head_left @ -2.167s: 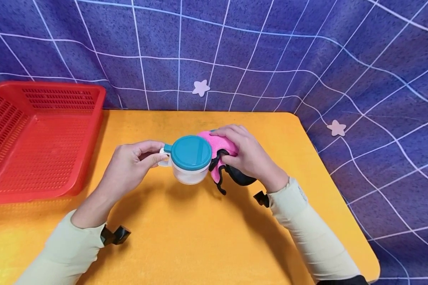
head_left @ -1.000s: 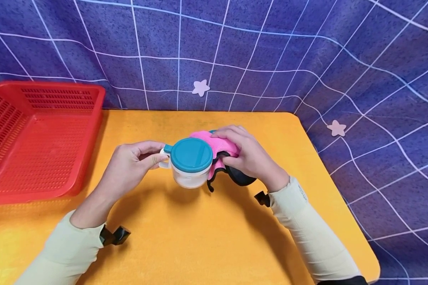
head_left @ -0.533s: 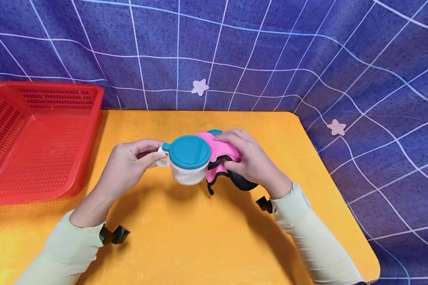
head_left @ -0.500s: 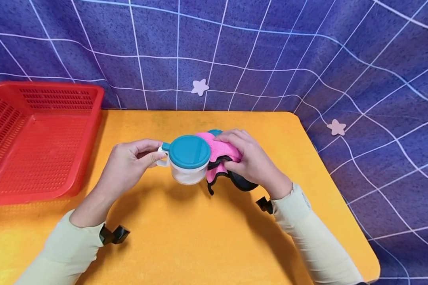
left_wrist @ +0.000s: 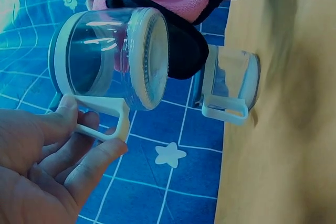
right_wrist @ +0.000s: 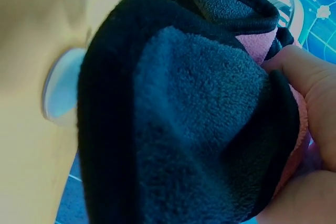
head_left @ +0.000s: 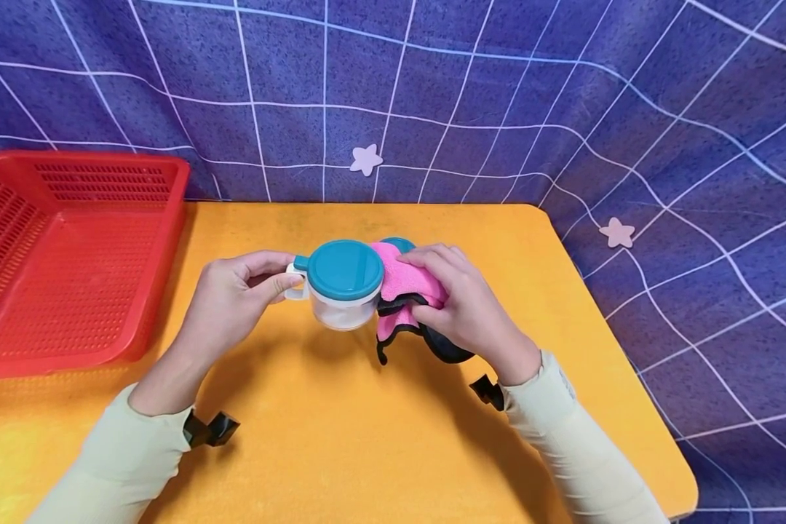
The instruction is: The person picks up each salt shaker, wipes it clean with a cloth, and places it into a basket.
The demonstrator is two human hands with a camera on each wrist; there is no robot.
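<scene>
My left hand (head_left: pixel 225 302) pinches the white handle (left_wrist: pixel 123 121) of a clear seasoning jar (head_left: pixel 344 273) with a teal lid, held above the table. In the left wrist view the jar's clear wall and base show. My right hand (head_left: pixel 465 309) grips a bunched cleaning cloth (head_left: pixel 406 284), pink on one side and dark grey on the other, with black edging. The cloth lies against the jar's right side. Behind the cloth a second teal-lidded jar (head_left: pixel 399 244) stands on the table, mostly hidden in the head view; its handle shows in the left wrist view.
A red plastic basket (head_left: pixel 137 342) with slotted sides sits at the left of the yellow table (head_left: pixel 340 451). A blue curtain (head_left: pixel 288 94) with white lines and stars hangs along the back and right edges.
The held jar has shifted slightly up and left in the head view. My right hand and the cloth have drifted a little right and down, showing more of the second jar's lid.
</scene>
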